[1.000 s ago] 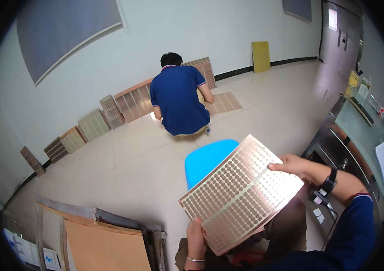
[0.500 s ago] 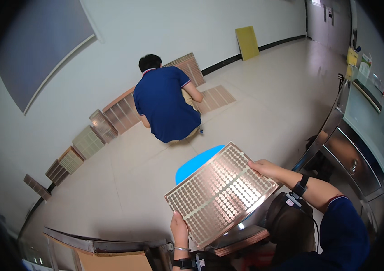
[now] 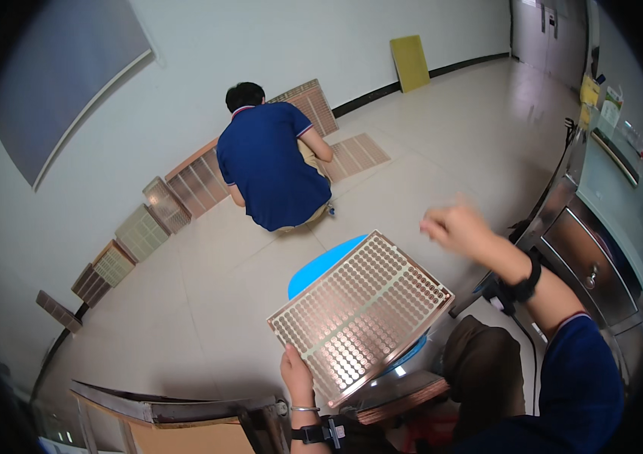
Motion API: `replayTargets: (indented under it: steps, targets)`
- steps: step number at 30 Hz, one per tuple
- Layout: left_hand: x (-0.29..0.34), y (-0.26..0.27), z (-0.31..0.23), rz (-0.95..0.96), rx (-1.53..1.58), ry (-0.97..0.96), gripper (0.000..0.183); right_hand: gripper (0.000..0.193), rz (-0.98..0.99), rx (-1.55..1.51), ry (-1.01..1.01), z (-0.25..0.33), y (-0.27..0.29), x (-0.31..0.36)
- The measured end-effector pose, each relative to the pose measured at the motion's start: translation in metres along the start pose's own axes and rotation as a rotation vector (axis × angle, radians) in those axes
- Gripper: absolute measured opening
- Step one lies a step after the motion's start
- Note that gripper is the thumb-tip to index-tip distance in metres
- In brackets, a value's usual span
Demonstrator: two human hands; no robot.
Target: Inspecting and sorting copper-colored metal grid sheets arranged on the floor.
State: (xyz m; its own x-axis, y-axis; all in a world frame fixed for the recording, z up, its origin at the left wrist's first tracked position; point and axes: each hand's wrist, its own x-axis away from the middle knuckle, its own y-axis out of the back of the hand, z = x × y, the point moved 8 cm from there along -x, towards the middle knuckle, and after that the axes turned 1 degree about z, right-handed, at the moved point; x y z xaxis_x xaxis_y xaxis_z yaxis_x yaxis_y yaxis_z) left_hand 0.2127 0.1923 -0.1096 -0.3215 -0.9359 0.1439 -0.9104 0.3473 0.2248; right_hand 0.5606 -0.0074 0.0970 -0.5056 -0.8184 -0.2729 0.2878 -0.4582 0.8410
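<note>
A flat copper-coloured circuit board panel [image 3: 359,314], patterned with rows of small round pads, is tilted in front of me. My left hand [image 3: 296,373] grips its lower left edge, thumb on the upper face. Off to the upper right of the panel, my right hand [image 3: 458,227] is raised in the air and touches nothing that I can see; motion smears its fingers. Beneath the panel shows a bright blue, round-edged surface [image 3: 314,268], mostly hidden. A stack of copper-coloured sheets [image 3: 405,397] lies below, close to my knee.
Another person [image 3: 272,163] in a blue shirt crouches by the wall, beside a panel on the floor [image 3: 359,155]. Several panels [image 3: 142,231] lean along the wall, and a yellow board [image 3: 411,64] stands farther right. A glass-topped desk [image 3: 613,200] is on my right.
My right hand has let go of the panel's right edge and moved up, away from it. My left hand still holds the panel, which has shifted slightly left.
</note>
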Motion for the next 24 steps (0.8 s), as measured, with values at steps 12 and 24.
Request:
replayTargets:
  steps: [12,24]
  targets:
    - [0.051,0.061,0.044,0.001,0.303,0.247,0.043,0.045,1.079,-0.249,0.394,0.085,-0.243,0.274]
    - [0.052,0.074,0.046,-0.015,0.282,0.185,0.032,0.052,0.876,-0.061,0.13,0.038,-0.3,0.262]
